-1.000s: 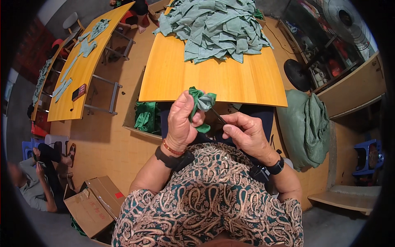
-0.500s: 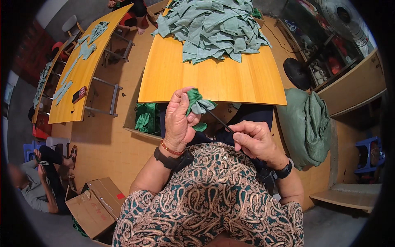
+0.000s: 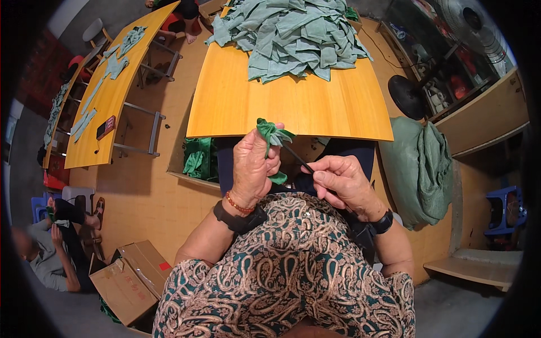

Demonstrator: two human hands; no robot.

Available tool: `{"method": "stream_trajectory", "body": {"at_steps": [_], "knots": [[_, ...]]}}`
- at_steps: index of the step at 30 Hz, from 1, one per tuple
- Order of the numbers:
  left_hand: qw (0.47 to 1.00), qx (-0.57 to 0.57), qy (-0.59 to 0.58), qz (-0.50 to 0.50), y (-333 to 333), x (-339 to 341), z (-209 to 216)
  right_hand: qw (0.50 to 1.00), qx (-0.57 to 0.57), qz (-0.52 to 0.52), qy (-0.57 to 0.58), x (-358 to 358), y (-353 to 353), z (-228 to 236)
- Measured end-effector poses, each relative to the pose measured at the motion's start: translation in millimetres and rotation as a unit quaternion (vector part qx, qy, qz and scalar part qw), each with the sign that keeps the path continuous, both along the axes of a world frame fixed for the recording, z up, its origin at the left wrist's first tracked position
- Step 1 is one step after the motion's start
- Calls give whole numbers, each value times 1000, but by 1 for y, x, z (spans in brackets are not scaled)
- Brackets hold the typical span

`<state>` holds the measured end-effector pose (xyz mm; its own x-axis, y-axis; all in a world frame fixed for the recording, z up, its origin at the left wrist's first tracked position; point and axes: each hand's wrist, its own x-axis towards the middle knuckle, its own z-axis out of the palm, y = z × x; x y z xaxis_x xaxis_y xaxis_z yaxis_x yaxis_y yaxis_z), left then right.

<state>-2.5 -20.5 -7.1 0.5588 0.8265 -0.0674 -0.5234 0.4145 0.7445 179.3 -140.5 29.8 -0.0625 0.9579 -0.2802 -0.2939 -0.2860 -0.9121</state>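
Observation:
My left hand (image 3: 253,166) is closed around a small bunched piece of green fabric (image 3: 273,135), whose folds stick out above my fingers and below my palm. My right hand (image 3: 341,183) sits just to the right, pinching a thin dark stick (image 3: 297,159) that points up-left into the fabric. Both hands hover over my lap, in front of the near edge of a yellow wooden table (image 3: 293,107). A large heap of grey-green cloth pieces (image 3: 290,34) lies on the far half of that table.
A bin with green fabric (image 3: 198,159) stands under the table at left. A big green sack (image 3: 420,169) leans at right, with a fan (image 3: 468,25) behind it. A second long table (image 3: 107,96) runs at left. A seated person (image 3: 48,253) and a cardboard box (image 3: 127,279) are lower left.
My left hand has shifted the green fabric slightly up and right. My right hand has slid back to the right along the stick.

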Motion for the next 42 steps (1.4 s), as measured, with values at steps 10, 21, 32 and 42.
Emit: {"method": "stream_trajectory", "body": {"at_steps": [10, 21, 32, 42], "knots": [[999, 4, 27, -24, -19, 12, 12, 996, 46, -60, 43, -21, 37, -1], [995, 78, -17, -53, 5, 5, -15, 994, 52, -78, 50, -14, 20, -17], [997, 7, -76, 31, 10, 2, -11, 997, 37, -13, -62, -4, 8, -21], [995, 79, -57, -34, -2, 9, -11, 990, 92, -86, -70, -16, 11, -20]]}}
